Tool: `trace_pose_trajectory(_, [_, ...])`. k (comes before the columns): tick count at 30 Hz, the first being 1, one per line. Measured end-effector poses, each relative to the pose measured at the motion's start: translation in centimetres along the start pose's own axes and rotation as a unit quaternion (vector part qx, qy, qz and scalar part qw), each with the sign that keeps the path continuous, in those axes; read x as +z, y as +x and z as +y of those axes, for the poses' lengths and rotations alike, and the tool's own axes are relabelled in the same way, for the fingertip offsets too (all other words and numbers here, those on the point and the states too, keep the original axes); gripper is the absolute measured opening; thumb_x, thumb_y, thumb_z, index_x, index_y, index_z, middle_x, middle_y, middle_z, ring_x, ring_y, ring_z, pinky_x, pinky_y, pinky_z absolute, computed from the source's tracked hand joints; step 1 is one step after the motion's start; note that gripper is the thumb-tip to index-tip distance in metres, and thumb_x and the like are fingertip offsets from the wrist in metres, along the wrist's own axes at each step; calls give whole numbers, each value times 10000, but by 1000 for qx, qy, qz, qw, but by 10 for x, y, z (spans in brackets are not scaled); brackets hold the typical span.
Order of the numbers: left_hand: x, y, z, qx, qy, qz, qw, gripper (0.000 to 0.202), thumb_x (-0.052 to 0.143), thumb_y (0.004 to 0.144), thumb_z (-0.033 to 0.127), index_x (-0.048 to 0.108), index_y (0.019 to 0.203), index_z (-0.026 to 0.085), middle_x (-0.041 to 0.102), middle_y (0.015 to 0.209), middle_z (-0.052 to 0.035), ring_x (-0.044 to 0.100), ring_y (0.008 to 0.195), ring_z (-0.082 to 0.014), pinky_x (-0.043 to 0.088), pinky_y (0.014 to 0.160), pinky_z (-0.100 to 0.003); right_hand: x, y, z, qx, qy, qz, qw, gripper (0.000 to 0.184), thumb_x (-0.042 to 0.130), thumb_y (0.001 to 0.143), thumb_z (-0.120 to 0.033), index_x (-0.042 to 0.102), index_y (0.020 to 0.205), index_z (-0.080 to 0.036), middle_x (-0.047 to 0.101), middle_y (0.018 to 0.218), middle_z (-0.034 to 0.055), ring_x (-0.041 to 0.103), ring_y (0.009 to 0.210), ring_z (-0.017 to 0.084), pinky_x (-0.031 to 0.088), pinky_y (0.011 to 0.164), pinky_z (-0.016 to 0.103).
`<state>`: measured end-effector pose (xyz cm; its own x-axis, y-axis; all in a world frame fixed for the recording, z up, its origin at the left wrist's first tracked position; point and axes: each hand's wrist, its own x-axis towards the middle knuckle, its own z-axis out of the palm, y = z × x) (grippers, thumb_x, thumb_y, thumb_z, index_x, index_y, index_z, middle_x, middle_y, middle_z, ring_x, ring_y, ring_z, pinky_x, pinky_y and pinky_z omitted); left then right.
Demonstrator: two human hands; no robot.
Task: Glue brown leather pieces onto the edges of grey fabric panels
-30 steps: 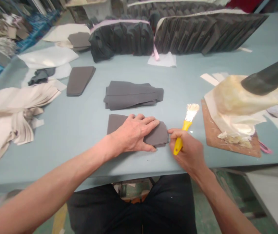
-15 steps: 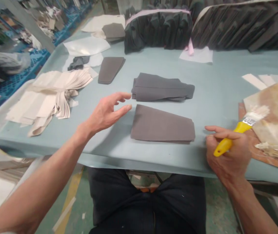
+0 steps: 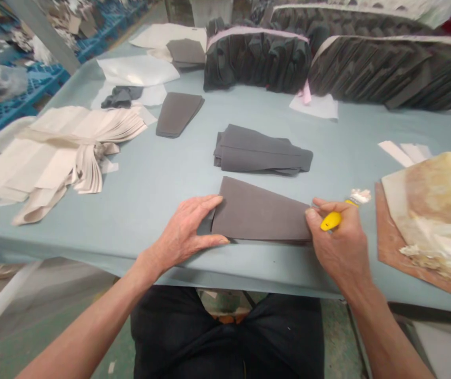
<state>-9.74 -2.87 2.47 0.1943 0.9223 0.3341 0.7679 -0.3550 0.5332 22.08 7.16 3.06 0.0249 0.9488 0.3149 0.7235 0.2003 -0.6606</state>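
A stack of dark grey-brown cut fabric pieces [image 3: 263, 213] lies flat near the table's front edge. At its left end, my left hand [image 3: 184, 226] rests with thumb and fingers spread apart, fingertips touching the edge. My right hand [image 3: 342, 250] is closed round a yellow-handled paintbrush [image 3: 332, 221] whose pale bristles point away to the upper right. Thumb and index fingertips of that hand meet the stack's right end. Just beyond lies a folded bundle of dark grey fabric pieces [image 3: 263, 151]. A smaller brown stack [image 3: 178, 115] sits farther back to the left.
A brown board [image 3: 391, 237] at the right bears a stained, crusted container [image 3: 427, 189]. Fanned cream strips [image 3: 79, 129] cover the table's left side. Tied rows of dark pieces [image 3: 257, 60] line the back. White strips [image 3: 397, 153] lie behind the board.
My left hand has come down and nearer onto the stack's left end. My right hand has moved left with the paintbrush to the stack's right end. The view has shifted slightly.
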Motion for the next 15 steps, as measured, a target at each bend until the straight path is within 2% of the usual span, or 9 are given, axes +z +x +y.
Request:
trace_pose_trajectory(3, [0,0,-1,7,0,7,1000,756,668,972,654,494,1579,239,653,1527,-183,640,1403,-331,509,1198,-522,-1,-5,-3,11,-27,-32,999,388,641,869,-613,568,1036,-271,787,1245,133,773,1027,341,584,927,498])
trace_pose_trajectory(7, [0,0,-2,19,17,-13,1000,813,661,937,721,518,1565,225,631,1551,-197,623,1419,-349,494,1210,-541,0,-12,-9,9,-65,-55,996,378,625,884,-585,536,1072,-270,752,1312,158,764,1041,370,584,922,552])
trace_pose_trajectory(15, [-3,0,2,9,13,-12,1000,645,703,985,584,572,1518,246,653,1526,-152,639,1394,-306,506,1206,-489,4,-22,-9,9,-64,-67,996,390,619,905,-539,536,1159,-255,670,1456,191,708,1258,399,576,1000,569])
